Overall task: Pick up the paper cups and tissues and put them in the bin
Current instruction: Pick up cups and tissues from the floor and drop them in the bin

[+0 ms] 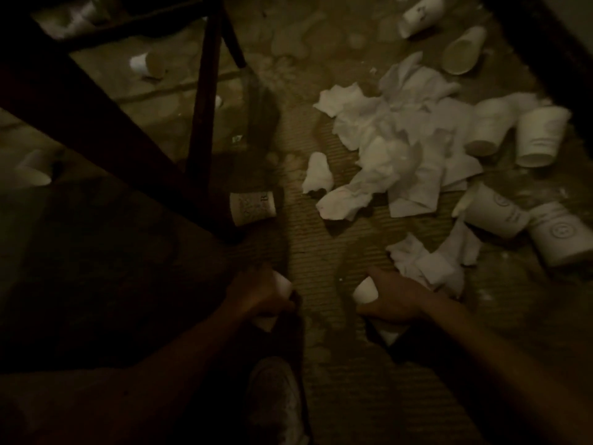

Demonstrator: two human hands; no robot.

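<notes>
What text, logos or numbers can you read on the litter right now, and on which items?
"R": chair-side cup; the rest of its print is blurred.
Round emblem, wording too blurred to read: rightmost cup and neighbouring cup.
Faint print lines, unreadable: upper-right cup.
Dark marks, unreadable: top cup.
No numbers can be read.

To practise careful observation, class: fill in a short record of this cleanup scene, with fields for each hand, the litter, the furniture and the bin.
left hand: grips a white cup
right hand: grips a second white cup
tissues: crumpled pile on floor
loose cups: lying scattered around pile
chair leg: dark, left of pile
bin: not in view
</notes>
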